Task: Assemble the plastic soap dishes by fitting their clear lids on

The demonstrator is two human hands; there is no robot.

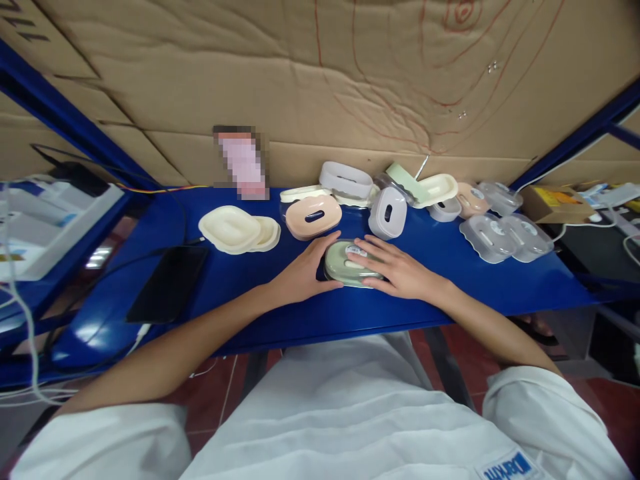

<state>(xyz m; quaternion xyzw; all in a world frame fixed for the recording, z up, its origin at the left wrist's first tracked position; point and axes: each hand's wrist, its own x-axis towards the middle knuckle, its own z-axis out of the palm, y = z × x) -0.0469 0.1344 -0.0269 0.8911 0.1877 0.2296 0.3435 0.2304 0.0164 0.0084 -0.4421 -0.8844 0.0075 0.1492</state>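
Green container, white label on top, flat on a blue table and held between both hands. Around its left end, left hand in a wide, half-curled grip: thumb at the near edge, fingers at the far edge. Over its right end, right hand with fingers spread across the top; impossible to tell how firmly pressed. Just beyond the green container, to its left, slotted peach box; to its right, slotted grey box. Farther left of it, cream trays and dark-screened device; well to its right, clear covers.
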